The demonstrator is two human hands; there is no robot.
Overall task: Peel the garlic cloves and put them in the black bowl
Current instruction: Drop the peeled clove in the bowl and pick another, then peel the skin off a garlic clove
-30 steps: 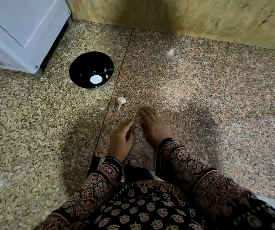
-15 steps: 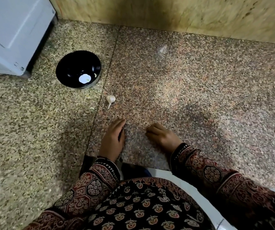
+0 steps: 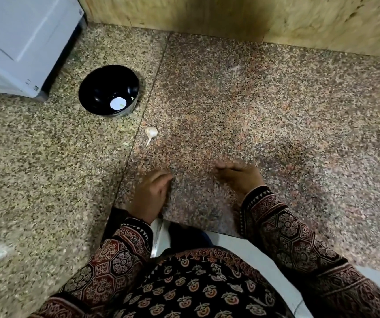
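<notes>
**Garlic Clove Left on the Counter Beside the Bowl**

A speckled stone counter (image 3: 276,111) is seen from above, made of two slabs joined at a seam that runs from 12 towards 7 o'clock. The black bowl (image 3: 97,88) is set on the left slab, at 10 o'clock from the centre of the view, just beside the seam. A white round patch (image 3: 117,103) is seen inside it on the 5 o'clock side; whether this is a peeled clove or a glint cannot be told. The garlic clove (image 3: 151,131) lies on the right slab at 5 o'clock from the bowl, near it but apart, its thin tail pointed towards 7 o'clock and its papery skin on. It is touched by neither hand.

The left hand (image 3: 150,195) is laid on the counter at 6 o'clock from the garlic clove, well apart from it, with the fingers loosely extended towards 1 o'clock and nothing seen in them. The right hand (image 3: 241,177) is placed at 3 o'clock from the left, apart from it, with the fingers bent towards 9 o'clock. It is blurred, and whether anything is pinched cannot be told.

A white appliance (image 3: 19,37) is set at 11 o'clock, near the bowl, and a yellowish wall (image 3: 299,19) runs along the 12 o'clock edge.
</notes>
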